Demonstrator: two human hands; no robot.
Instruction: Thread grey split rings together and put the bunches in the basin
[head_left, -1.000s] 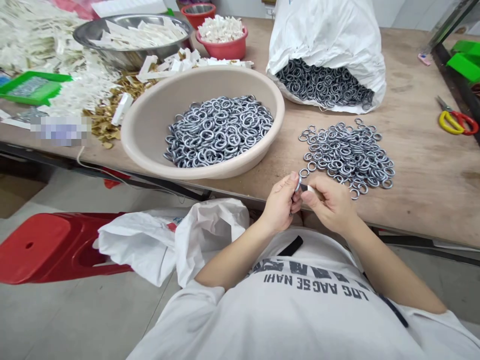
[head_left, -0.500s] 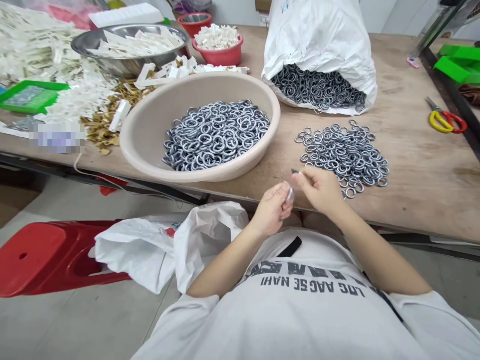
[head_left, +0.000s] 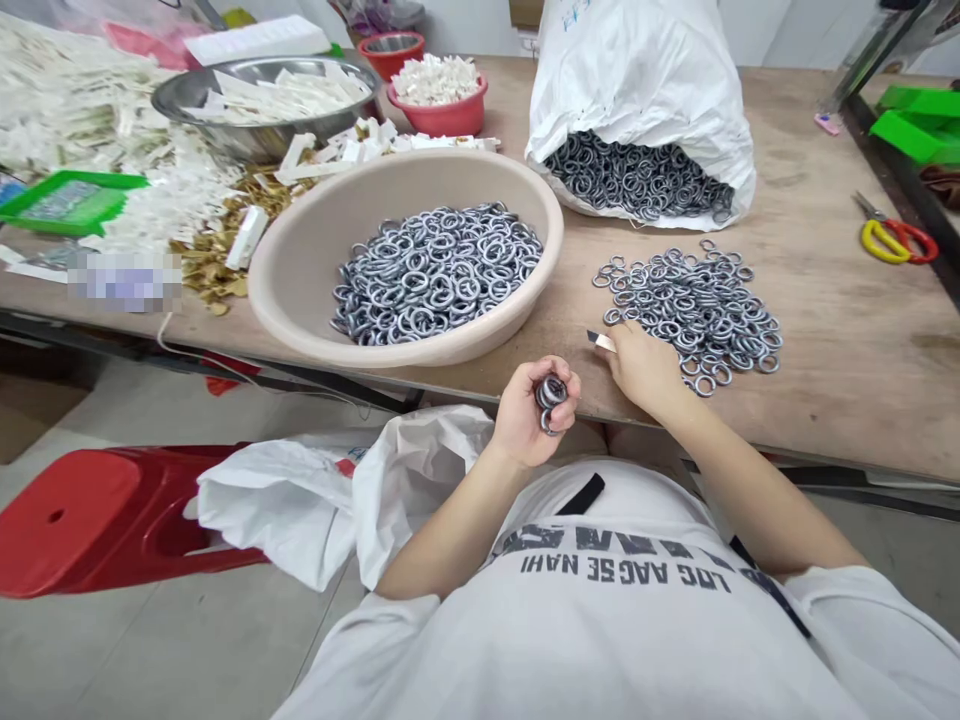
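Note:
My left hand [head_left: 531, 412] is closed around a small stack of grey metal rings [head_left: 550, 393], held just off the table's front edge. My right hand [head_left: 640, 367] rests on the wooden table [head_left: 840, 330] beside a loose heap of rings [head_left: 690, 305], its fingers pinched on a small flat tool [head_left: 601, 341] with a dark tip. A beige basin [head_left: 300, 260] to the left is partly filled with more rings [head_left: 439, 270]. A white sack [head_left: 645, 90] at the back spills rings [head_left: 637, 178] from its mouth.
Scissors [head_left: 896, 238] lie at the right. At the back left are a steel bowl [head_left: 259, 95] and a red bowl [head_left: 442, 100] of white parts, brass scraps [head_left: 206, 265] and a green tray [head_left: 64, 200]. A red stool [head_left: 90, 520] and white bag [head_left: 330, 490] sit below.
My hands have parted. The right hand moved forward with the tool to the heap of rings, while the left turned to show the stacked rings in its grip.

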